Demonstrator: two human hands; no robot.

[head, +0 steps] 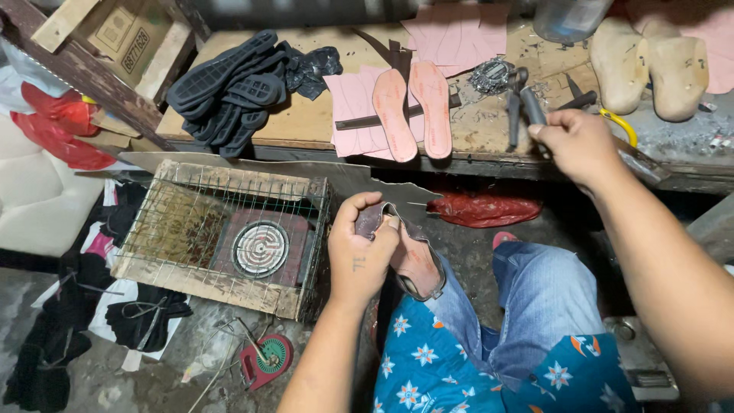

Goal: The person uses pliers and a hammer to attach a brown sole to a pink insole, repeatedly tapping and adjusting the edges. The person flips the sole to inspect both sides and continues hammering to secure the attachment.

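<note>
- The left hand [359, 248] gripped a half-made shoe upper stretched over a last [409, 256], fingers curled tight around its heel end, thumb on top; the piece sat over the person's lap, above the knee in faded blue jeans [535, 298] and a blue apron with white flowers [428, 359].
- The right hand [581, 145] reached up to the edge of the worn wooden workbench [306, 122], fingers closed around the grey metal handle of a plier-like tool [527, 103]; the tool's working end could not be made out clearly.
- Two salmon-pink insoles [413, 111] lay side by side on pale pink paper patterns [352, 107] near the bench's front edge, just left of the tool.
- A heap of black rubber outsoles [229, 95] rested on the bench's left part, well apart from both hands.
- Two pale wooden shoe lasts [650, 65] stood at the bench's far right, beyond the right hand.
- On the floor, left of the left hand, a small electric coil heater in a wire-and-wood cage [229, 237] stood beneath the bench edge.
- A red plastic bag [482, 210] lay under the bench, between the two hands.
- A small red round object with a green centre [267, 359] lay on the dirty grey floor [153, 375] near the left forearm.
</note>
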